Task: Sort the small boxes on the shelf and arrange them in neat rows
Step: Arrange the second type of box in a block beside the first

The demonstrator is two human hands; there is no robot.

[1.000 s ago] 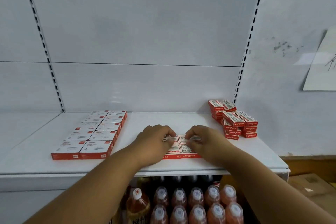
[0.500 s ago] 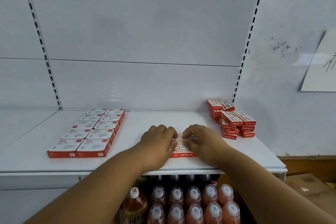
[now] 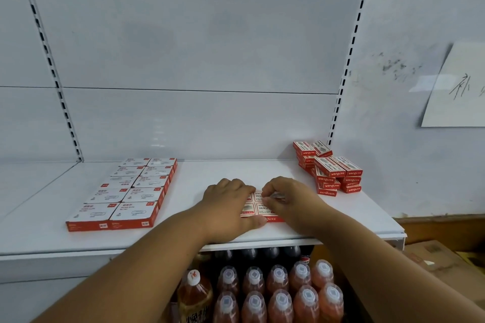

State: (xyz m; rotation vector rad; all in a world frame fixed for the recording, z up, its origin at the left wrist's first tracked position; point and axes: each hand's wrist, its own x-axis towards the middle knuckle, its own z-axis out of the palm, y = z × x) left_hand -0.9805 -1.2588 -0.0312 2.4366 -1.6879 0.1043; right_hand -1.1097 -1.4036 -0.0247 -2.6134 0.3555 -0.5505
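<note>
Nearest, below the shelf (image 3: pixel 183 241), capped bottles (image 3: pixel 278 294) of orange drink are standing in rows; one label shows characters too cut off to read. Above them both hands are working at the shelf's front: the left hand (image 3: pixel 228 207) is curling its fingers over a flat block of small red-and-white boxes (image 3: pixel 258 208), and the right hand (image 3: pixel 286 198) is pinching the box tops — "24/6" and "wenguxe" are showing. Light, stiff cardboard by the look, best nudged at the edges. Left, larger boxes (image 3: pixel 126 191) marked "Paper Clips" are lying in two neat rows. Farthest right, an untidy pile (image 3: pixel 330 168) is waiting — likewise "wenguxe".
</note>
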